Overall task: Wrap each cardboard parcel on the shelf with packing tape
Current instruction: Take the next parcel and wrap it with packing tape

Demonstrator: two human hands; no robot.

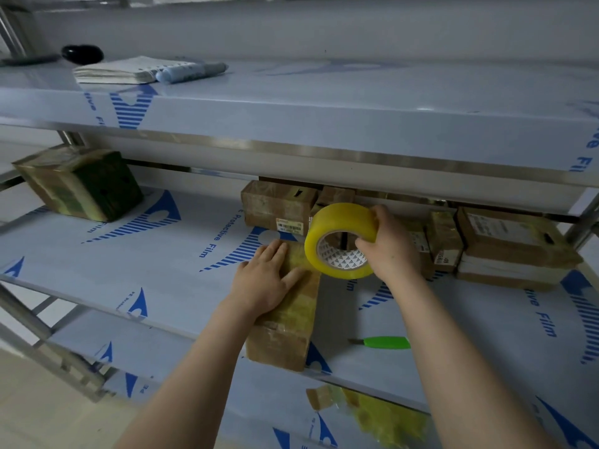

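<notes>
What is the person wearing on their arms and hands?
Nothing that shows. The left hand and right hand are ungloved, and no sleeve, watch, ring or bracelet appears anywhere along the arms up to the frame's edge.

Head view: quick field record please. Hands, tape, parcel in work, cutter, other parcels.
left hand: flat on the front parcel, pressing it
right hand: grips the tape roll at the parcel's far end
front parcel: on the middle shelf, top partly taped
green cutter: on the shelf, right of the parcel
other parcels: stacked at the back right; one more far left
</notes>
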